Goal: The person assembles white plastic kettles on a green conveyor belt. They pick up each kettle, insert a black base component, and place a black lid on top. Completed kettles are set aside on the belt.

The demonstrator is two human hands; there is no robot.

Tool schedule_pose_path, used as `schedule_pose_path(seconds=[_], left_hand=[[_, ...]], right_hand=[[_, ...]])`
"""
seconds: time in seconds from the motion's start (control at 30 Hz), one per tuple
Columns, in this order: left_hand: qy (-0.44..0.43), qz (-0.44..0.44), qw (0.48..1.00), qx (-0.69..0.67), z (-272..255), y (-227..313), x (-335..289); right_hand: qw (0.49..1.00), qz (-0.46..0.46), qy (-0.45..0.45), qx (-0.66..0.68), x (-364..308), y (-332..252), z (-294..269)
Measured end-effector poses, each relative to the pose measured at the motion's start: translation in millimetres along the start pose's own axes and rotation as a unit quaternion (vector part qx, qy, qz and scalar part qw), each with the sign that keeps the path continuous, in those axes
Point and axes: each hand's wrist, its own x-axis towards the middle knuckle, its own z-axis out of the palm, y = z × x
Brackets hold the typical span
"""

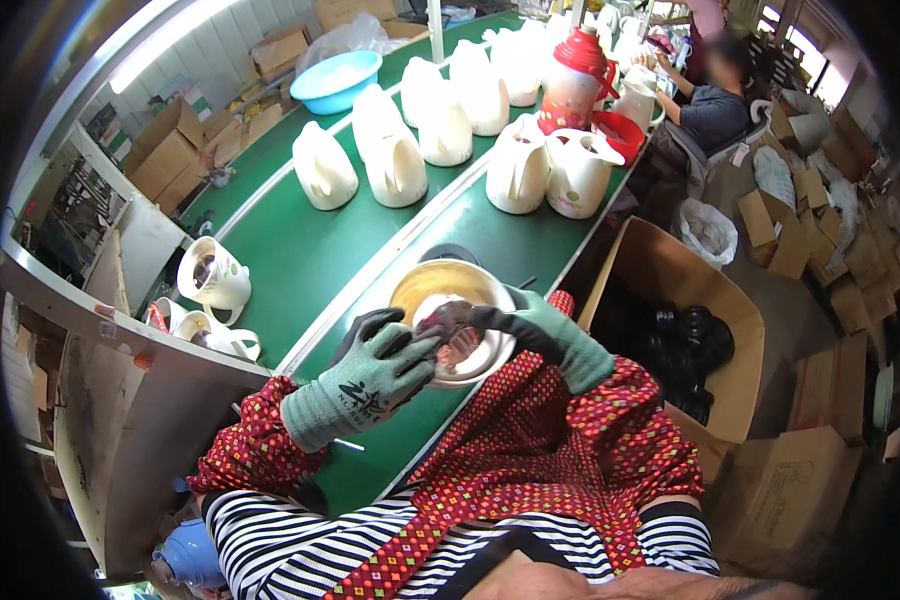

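A white jug body [490,350] is tipped toward me at the near edge of the green bench, its tan inside showing. In its mouth sits a shiny, mirror-like rounded piece [457,342], partly hidden by fingers. My left hand [375,375], in a green glove with dark fingertips, curls its fingers over the near left side of that piece. My right hand [550,335], gloved alike, is wrapped on the jug's right rim, with dark fingers reaching over to the shiny piece. A black ring-shaped part [448,254] lies just behind the jug.
Several white jugs [395,170] stand farther along the bench, beside a red flask [577,80] and a blue basin [337,82]. More jugs [215,280] sit at left. A carton [740,350] of black parts stands at right. A co-worker [715,100] sits at far right.
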Motion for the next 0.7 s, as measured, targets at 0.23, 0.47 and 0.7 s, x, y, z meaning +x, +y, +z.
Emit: schedule_pose_path(seconds=[0.23,0.47,0.7], left_hand=[[0.317,-0.396,0.711,-0.487,118.6,-38.8,-24.9],[0.121,-0.23,0.712,-0.652,228.4,11.3,-31.3],[0.196,-0.365,0.437,-0.798,210.2,-3.4,-58.1]], right_hand=[[0.985,-0.015,0.101,0.139,-93.1,12.3,-42.5],[0.986,0.058,0.04,0.154,-70.9,8.7,-29.5],[0.986,-0.037,-0.057,-0.15,56.4,64.5,-35.7]])
